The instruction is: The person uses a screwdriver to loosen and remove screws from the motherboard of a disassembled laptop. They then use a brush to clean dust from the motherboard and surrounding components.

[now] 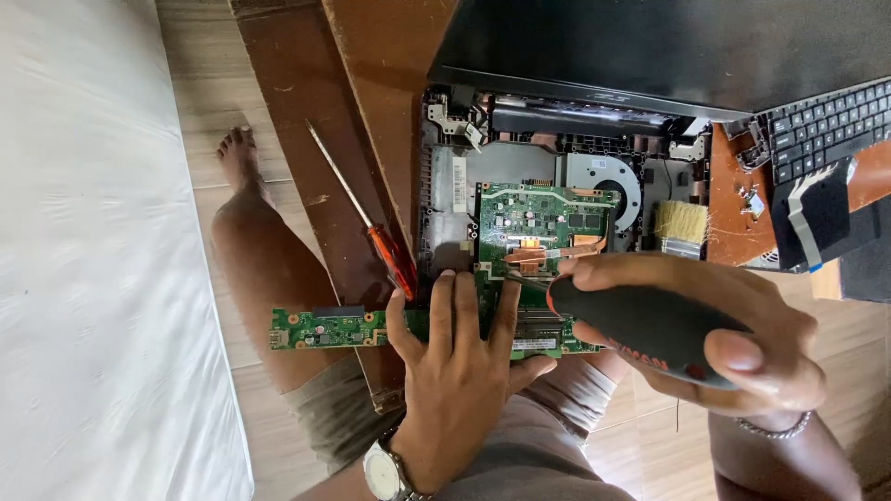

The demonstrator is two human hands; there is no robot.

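While the left hand (pixel 459 371) lies flat, fingers spread, on the lower edge of the green motherboard (pixel 543 232), the right hand (pixel 705 325) has its grip closed round the black handle of a screwdriver (pixel 650 327), tip pointing left onto the board near the copper heat pipe (pixel 557 249). Motherboard sits in the opened laptop base (pixel 445 213), its lower part overhanging toward the person's lap. A fan (pixel 608 181) is just above-right of the board. A narrow green daughterboard (pixel 325 327) juts out left, over the knee. Second screwdriver, red handle (pixel 367 218), lies diagonally on the brown board (pixel 316 139), just left of the base. Small brush (pixel 682 223) lies right of the fan. Detached keyboard (pixel 826 125) at far right. Laptop lid (pixel 668 46) on top. Watch (pixel 382 475) on left wrist.
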